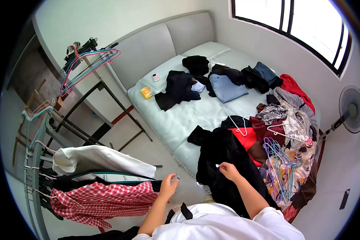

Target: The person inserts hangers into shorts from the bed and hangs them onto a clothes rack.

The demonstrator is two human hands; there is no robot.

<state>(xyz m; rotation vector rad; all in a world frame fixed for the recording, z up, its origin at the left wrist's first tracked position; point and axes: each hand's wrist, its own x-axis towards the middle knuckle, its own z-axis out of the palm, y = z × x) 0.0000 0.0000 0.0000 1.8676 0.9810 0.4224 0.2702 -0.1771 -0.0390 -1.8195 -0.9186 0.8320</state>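
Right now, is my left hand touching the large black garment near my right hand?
Apart: the head view shows a gap of pale floor between your left hand and the large black garment.

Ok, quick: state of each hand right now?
Left hand: fingers partly curled; can't tell whether it holds anything.
Right hand: closed, pinching a small white piece at the black garment.

The person is wearing a white short-sleeved top (228, 226); its loose right sleeve (268, 220) is covering the upper arm and leaving the forearm (250, 196) bare. Two short black strips (186, 211) are protruding at the front, beside white fabric.
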